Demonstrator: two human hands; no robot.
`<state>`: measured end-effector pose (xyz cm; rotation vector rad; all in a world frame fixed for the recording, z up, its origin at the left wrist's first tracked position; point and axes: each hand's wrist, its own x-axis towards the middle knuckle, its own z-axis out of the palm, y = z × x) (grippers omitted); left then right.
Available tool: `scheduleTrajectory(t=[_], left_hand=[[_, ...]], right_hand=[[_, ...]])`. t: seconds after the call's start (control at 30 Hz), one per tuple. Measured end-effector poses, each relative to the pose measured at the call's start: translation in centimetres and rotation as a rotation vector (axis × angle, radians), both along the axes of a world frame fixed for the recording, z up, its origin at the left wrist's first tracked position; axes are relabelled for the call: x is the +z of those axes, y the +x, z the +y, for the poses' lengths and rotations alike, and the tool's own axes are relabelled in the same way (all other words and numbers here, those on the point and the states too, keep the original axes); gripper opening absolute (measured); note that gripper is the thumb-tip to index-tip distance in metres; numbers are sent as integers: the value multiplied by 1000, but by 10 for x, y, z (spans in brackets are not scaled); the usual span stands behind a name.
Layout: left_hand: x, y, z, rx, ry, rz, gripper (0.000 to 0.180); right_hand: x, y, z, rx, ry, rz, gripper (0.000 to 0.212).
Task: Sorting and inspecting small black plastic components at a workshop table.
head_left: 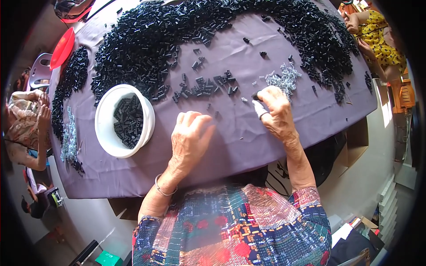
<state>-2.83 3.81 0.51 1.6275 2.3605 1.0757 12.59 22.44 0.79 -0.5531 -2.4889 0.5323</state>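
My right hand point(278, 111) pinches a small black plastic piece point(255, 95) between its fingertips, and a white wrap point(260, 109) covers one finger. Just beyond it lies a heap of tiny silvery springs point(284, 77). My left hand point(190, 135) hovers over the cloth with its fingers curled under; its thumb side is blurred and whatever it may hold is hidden. Ahead of that hand, loose black plastic pieces point(204, 86) are scattered. To its left stands a white round tub point(101, 128), partly filled with black pieces point(129, 122).
A large bank of black pieces point(133, 53) curves across the far side of the purple cloth-covered table point(235, 164). More springs point(69, 137) lie at the left edge. One person's hands point(43, 108) are at the left, another's point(353, 24) at the far right.
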Motion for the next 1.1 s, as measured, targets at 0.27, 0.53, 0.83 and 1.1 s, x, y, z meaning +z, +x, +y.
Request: scheduleTrajectory(t=[0.27, 0.53, 0.83, 1.1], left_hand=[[-2, 5, -6, -20, 84, -101, 22], [6, 10, -2, -62, 274, -304, 31], [5, 6, -9, -153, 333, -69, 25], [6, 19, -13, 10, 119, -1097, 19]], right_hand=[[-16, -19, -6, -7, 160, -117, 14], [22, -16, -37, 203, -658, 3, 11], [31, -20, -41, 276, -1282, -176, 18], [22, -19, -50, 229, -1220, 19, 11]])
